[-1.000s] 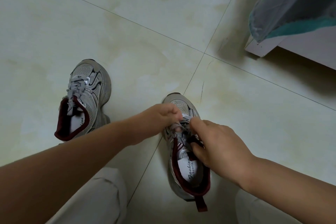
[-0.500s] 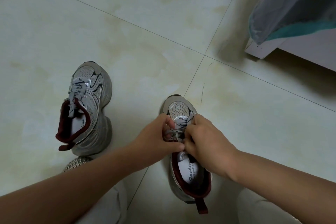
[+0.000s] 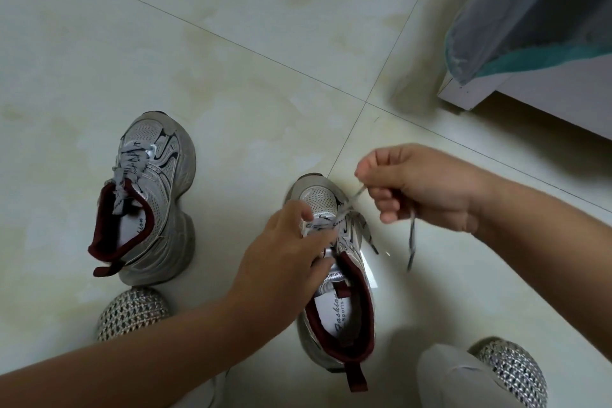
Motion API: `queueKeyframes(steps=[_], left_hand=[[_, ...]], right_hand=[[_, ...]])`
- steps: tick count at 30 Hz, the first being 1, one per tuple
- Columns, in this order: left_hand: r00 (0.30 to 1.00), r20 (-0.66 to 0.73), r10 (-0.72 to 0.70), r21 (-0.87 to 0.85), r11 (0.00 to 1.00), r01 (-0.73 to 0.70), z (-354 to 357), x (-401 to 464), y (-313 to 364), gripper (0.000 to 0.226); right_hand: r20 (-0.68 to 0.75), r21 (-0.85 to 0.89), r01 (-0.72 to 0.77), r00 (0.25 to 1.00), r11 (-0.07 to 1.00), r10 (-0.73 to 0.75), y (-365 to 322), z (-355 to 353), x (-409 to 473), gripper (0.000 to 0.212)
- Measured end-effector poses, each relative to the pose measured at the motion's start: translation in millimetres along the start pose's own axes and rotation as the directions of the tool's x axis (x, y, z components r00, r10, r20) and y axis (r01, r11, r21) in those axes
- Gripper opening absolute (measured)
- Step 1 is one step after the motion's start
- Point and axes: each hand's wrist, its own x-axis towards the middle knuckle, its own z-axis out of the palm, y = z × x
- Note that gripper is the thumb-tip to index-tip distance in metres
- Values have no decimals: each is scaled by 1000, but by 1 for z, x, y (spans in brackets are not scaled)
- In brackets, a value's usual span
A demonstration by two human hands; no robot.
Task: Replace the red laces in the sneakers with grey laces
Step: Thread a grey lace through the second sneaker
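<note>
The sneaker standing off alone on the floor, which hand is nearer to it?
Left. The left hand rests on the other sneaker, right of the lone sneaker; the right hand is farther right, pulling a grey lace.
</note>
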Motion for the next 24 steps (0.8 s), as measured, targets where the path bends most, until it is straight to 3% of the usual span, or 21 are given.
queueKeyframes(steps=[3, 5, 9, 12, 14, 16, 19, 21, 24], left_hand=[[998, -49, -29, 97, 995, 34, -1, 16, 6, 42], [997, -39, -69, 99, 992, 72, 1, 26, 10, 37], [986, 10, -165, -147, 975, 164, 13, 35, 10, 14], [983, 66, -172, -300, 936, 184, 13, 35, 13, 25], [963, 175, -207, -450, 853, 265, 3, 32, 16, 36], [937, 261, -231, -573, 745, 342, -9, 25, 17, 39], [901, 309, -305, -687, 583, 434, -31, 17, 16, 44], [860, 267, -435, -713, 511, 480, -41, 16, 8, 47], [704, 177, -688, -859, 240, 451, -52, 21, -23, 59]], right_hand=[[-92, -77, 115, 988, 990, -122, -12, -5, 2, 22], [-110, -190, 148, 979, 970, -171, -15, -2, 4, 20], [-121, -443, 178, 959, 879, -255, -13, 2, 3, 19], [-156, -697, 146, 925, 702, -348, -4, -3, 5, 23], [-199, -849, 31, 906, 528, -373, 5, -7, 7, 26], [-241, -890, -62, 904, 451, -353, 16, -9, 8, 27], [-286, -903, -135, 897, 409, -336, 31, -13, 7, 25], [-296, -904, -146, 891, 401, -344, 36, -15, 3, 27], [-299, -916, -152, 877, 372, -377, 41, -14, -2, 30]])
